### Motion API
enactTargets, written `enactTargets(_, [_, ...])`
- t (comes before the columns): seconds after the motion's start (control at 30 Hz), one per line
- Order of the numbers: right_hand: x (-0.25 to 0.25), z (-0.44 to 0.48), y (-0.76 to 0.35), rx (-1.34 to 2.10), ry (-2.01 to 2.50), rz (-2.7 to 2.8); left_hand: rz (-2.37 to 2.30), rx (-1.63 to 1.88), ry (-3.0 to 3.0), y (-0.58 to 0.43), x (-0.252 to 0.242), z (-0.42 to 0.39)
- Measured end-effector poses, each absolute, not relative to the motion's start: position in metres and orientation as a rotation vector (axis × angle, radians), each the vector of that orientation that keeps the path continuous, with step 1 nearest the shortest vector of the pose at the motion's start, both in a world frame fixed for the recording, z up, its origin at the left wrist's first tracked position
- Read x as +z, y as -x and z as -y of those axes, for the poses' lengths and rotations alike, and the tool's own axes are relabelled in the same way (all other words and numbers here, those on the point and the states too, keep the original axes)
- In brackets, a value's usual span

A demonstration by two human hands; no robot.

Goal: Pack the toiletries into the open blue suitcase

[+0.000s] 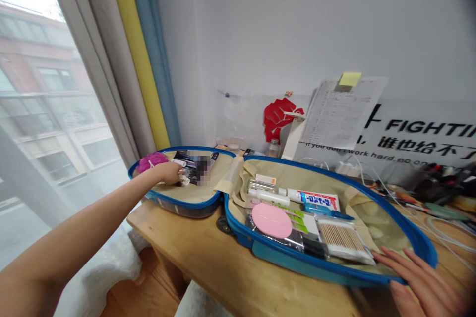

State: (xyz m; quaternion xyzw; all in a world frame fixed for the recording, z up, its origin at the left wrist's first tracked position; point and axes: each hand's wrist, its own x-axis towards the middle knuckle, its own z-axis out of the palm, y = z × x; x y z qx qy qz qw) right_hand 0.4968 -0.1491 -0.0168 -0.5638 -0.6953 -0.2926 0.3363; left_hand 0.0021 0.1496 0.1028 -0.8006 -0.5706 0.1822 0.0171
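Observation:
A blue-rimmed suitcase point(238, 245) lies open in two halves on a wooden table. Inside its left half, my left hand point(171, 173) is closed at a small clear-and-white item point(184, 177) that I cannot make out. Around that hand are a purple mesh bath puff point(153, 160) and a dark printed packet point(194, 166). My right hand point(427, 282) rests with fingers spread at the right half's near rim, close to a pack of cotton swabs point(344, 240). That half also holds a pink oval pad point(271, 219), a toothpaste tube point(320, 200) and a white tube point(269, 196).
Bare wood of the table point(208, 257) shows in front of the suitcase. Cables point(441, 230) and clutter lie to its right. Behind stand a small glass bottle point(273, 147) and clipped papers point(340, 114). Curtains point(111, 59) hang beside the window at left.

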Motion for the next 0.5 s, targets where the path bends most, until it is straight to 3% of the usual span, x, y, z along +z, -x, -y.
enactTargets(0.33, [-0.012,0.15,-0.492,-0.81,1.478,1.842,1.507,0.624,2.487,-0.021,0.082,-0.143])
enactTargets(0.5, [-0.013,0.153,-0.491,-0.678,1.593,1.709,1.367,0.609,2.512,-0.025,0.075,-0.146])
